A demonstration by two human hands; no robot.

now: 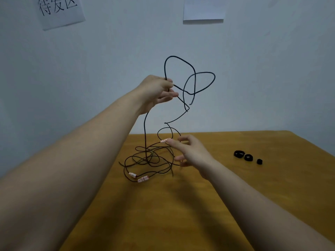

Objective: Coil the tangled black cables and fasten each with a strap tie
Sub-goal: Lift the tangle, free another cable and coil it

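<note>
Left hand [159,89] is raised, fingers curled on a strand of the black cables [147,158]. Two loose loops stand above & to the right of it, and one strand drops straight down to the pile. Right hand [192,153] is low, fingers spread, holding nothing. Its index tip is right by a pink connector [164,141]; can't tell if it's touching. Hands are well apart: one high, one just over the surface [181,205].

Most of the cable lies as a loose tangle on the surface, between the forearms, w/ two more connectors at its near edge. Strap ties [239,153], three small black rolls, sit well to the right, not yet used.

Handling, as I judge it:
- Thin & light; one hand lifts it w/ no strain.
- Some spring in it, since the loops hold their shape in mid-air. A coil will prob. pop open unless pinched where the turns cross.
- Connectors are the snag points & prob. the fragile bit, so don't yank thru the knot.
- Three connectors showing, so likely more than one cable here.
- Best hold is just behind a connector: feed that end out of the tangle, then coil from there, w/ the other hand clamping the turns for the tie.
</note>
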